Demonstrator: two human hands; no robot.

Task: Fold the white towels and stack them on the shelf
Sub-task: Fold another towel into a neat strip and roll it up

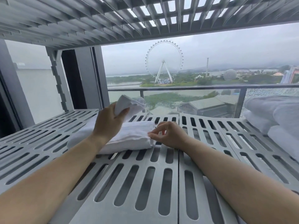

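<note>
I am watching the fingers (122, 113) of the left hand (110, 118) curling round a bunched towel (129, 103), gripping its lower end and holding it raised above the shelf (145, 183). Whether this white bunch is joining the cloth below or is a separate piece I cannot tell, because the hand is covering the place where they would be meeting. The right hand (169, 136) is lying low on the shelf with its fingers loosely curled, the thumb tip touching the right edge of the folded towel (134, 136); whether it is pinching that edge or only touching it I cannot tell. The folded towel is lying flat on the grey slotted shelf, just left of the middle, between the two hands, with the left forearm crossing over its left part. Further out, a stack of white towels (275, 117) is sitting at the far right end of the same shelf, well apart from the hands. An upper shelf (113, 18) of the same slotted grey is hanging over everything. Beyond the shelf a window (234, 54) is showing a balcony railing (194, 87), water, low roofs and a Ferris wheel (164, 62) under a grey sky
</note>
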